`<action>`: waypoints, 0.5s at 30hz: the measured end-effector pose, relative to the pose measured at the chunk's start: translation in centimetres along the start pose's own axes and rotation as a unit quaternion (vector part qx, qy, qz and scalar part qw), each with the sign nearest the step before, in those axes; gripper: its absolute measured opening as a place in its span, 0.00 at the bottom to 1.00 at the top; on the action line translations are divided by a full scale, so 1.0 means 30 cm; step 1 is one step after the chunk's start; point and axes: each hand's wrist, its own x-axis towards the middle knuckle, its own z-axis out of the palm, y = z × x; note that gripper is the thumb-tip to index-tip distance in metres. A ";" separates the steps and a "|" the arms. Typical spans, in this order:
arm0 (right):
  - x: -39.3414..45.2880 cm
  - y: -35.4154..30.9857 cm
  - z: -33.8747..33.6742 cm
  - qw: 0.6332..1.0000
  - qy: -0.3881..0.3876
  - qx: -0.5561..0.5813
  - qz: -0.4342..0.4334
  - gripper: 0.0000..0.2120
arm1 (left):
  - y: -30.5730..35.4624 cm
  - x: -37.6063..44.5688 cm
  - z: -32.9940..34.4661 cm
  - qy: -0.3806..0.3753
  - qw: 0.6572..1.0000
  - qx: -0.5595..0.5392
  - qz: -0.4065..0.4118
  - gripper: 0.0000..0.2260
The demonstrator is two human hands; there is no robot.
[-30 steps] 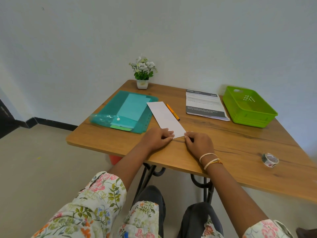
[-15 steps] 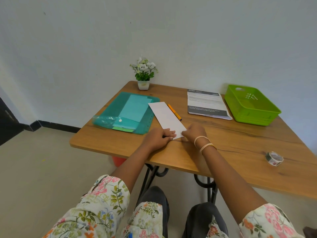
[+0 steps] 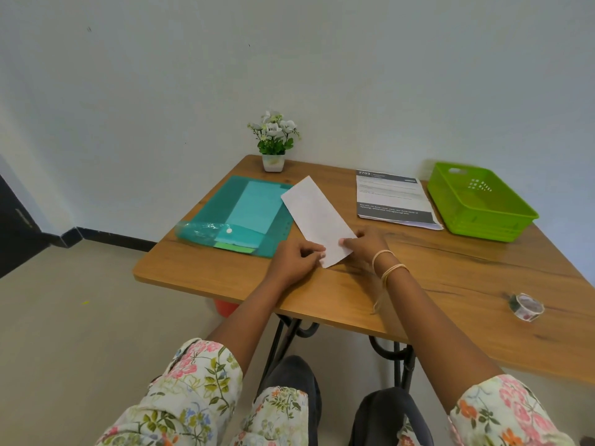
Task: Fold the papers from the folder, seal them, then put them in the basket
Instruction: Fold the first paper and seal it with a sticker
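A folded white paper (image 3: 317, 217), a long narrow strip, runs from between my hands toward the far left, and its far end overlaps the teal folder (image 3: 238, 214). My left hand (image 3: 297, 257) pinches the strip's near left corner. My right hand (image 3: 367, 246) pinches its near right edge. A stack of printed papers (image 3: 396, 201) lies flat at the back of the table, just left of the green basket (image 3: 483, 204), which has nothing in it. A roll of patterned tape (image 3: 528, 307) sits at the right, well away from both hands.
A small potted plant (image 3: 273, 143) stands at the table's back edge by the wall. The wooden table (image 3: 450, 272) has bare surface between my right arm and the tape. Its front edge lies just above my knees.
The paper strip's far end has lifted and swung over the pencil, which is now hidden. My right hand slid forward from beside the strip onto its near right edge.
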 end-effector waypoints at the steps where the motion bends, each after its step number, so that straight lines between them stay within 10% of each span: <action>1: -0.001 0.005 -0.013 0.999 0.018 -0.008 -0.026 0.09 | -0.001 0.000 -0.003 0.024 1.000 -0.017 0.002 0.10; 9: -0.082 0.045 -0.225 0.950 0.164 -0.089 -0.252 0.12 | 0.016 -0.002 -0.009 0.074 0.966 -0.235 -0.075 0.16; 15: -0.082 0.195 -0.312 0.964 0.164 -0.071 -0.195 0.11 | 0.001 0.021 -0.004 0.105 0.937 -0.305 -0.132 0.21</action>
